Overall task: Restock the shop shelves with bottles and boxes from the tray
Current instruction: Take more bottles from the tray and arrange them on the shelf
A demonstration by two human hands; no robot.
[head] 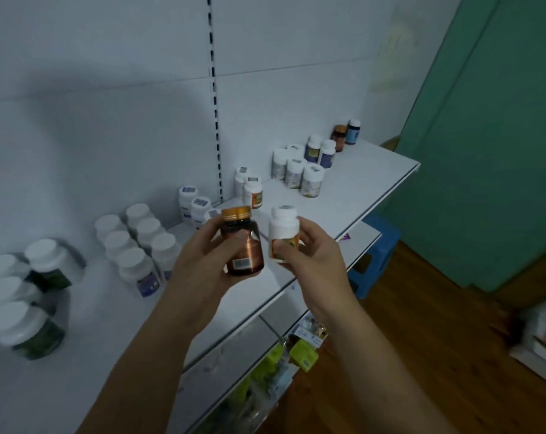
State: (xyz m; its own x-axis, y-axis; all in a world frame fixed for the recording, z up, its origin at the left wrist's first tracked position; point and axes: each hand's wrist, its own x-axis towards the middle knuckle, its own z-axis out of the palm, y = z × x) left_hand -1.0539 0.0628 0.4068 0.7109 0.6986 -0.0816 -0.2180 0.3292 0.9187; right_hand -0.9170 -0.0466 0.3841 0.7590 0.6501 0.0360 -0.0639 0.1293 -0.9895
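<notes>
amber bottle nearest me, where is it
The amber bottle is centre of the head view, in the left hand over the shelf, just left of the white bottle in the right hand.

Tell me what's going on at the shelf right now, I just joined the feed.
A person is restocking and has a bottle in each hand above the white shelf. The left hand grips an amber bottle with a gold cap, and the right hand holds a white bottle with an orange label. Other bottles stand in groups along the back of the shelf. Neither held bottle has been set down yet.
</notes>
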